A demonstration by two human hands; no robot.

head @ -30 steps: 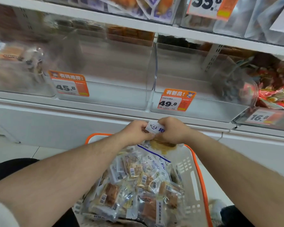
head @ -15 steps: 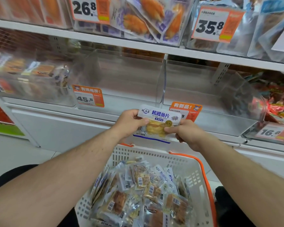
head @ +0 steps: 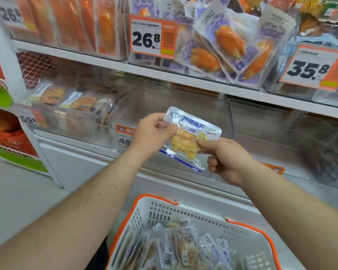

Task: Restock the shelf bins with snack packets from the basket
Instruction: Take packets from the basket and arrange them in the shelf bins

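Both hands hold up one snack packet, white and blue with yellow pieces showing through, in front of a clear shelf bin that looks empty. My left hand pinches its upper left corner. My right hand pinches its lower right edge. Below them the white basket with an orange rim holds several more small packets.
A second clear bin sits to the right, and a bin with packets to the left. The shelf above carries full bins with price tags 26.8 and 35.8. A white shelf upright stands at the left.
Both hands lifted the packet out of the basket and raised it to the level of the clear bin. The view tilted upward, showing more of the upper shelf.
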